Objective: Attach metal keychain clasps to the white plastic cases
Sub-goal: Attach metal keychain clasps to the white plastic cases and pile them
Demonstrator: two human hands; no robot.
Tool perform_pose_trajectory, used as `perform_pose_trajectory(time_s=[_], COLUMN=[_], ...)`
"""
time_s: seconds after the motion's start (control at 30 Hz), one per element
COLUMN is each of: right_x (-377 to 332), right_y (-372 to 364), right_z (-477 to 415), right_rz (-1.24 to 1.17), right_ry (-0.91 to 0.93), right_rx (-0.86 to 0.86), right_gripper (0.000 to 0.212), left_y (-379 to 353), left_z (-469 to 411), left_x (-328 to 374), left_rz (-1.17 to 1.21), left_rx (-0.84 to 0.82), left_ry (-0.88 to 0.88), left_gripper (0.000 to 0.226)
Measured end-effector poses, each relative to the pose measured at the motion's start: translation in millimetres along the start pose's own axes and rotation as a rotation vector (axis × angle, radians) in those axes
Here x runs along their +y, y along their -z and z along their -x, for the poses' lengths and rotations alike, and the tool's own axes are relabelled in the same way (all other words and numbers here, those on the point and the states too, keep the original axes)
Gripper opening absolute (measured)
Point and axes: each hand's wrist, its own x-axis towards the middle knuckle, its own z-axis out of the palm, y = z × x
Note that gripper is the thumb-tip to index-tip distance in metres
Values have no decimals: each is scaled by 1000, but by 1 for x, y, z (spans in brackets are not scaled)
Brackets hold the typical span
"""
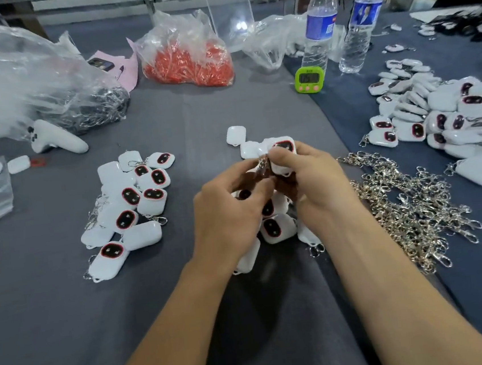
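My right hand (320, 183) grips a white plastic case (283, 154) with a dark, red-rimmed window, held above the table's middle. My left hand (231, 213) pinches a metal keychain clasp (263, 165) right against that case's edge. Under my hands lies a small heap of white cases (275, 226). To the left sits a pile of cases with clasps on them (130, 205). A loose heap of metal clasps (409, 206) lies to the right of my right forearm.
A large pile of white cases (447, 119) fills the right side. At the back stand two water bottles (318, 25), a green timer (309, 79), a bag of red parts (191, 59) and clear plastic bags (15, 81). A white handheld device (56, 139) lies at left.
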Motion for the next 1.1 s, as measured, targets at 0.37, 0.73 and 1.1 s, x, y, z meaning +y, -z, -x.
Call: perform_pose_trajectory(time_s=[0.37, 0.73, 1.1], right_x=[19, 8, 19], right_y=[3, 32, 0], right_z=[5, 6, 23], right_rz=[172, 916, 225], right_ry=[213, 477, 235], right_rx=[65, 345, -82], right_gripper=[17, 10, 33], left_y=[16, 16, 17], left_z=[-19, -12, -8], left_x=[-15, -13, -4], left_rz=[204, 201, 358], left_rx=[121, 107, -14], left_ry=[128, 155, 109], left_gripper=[22, 12, 13])
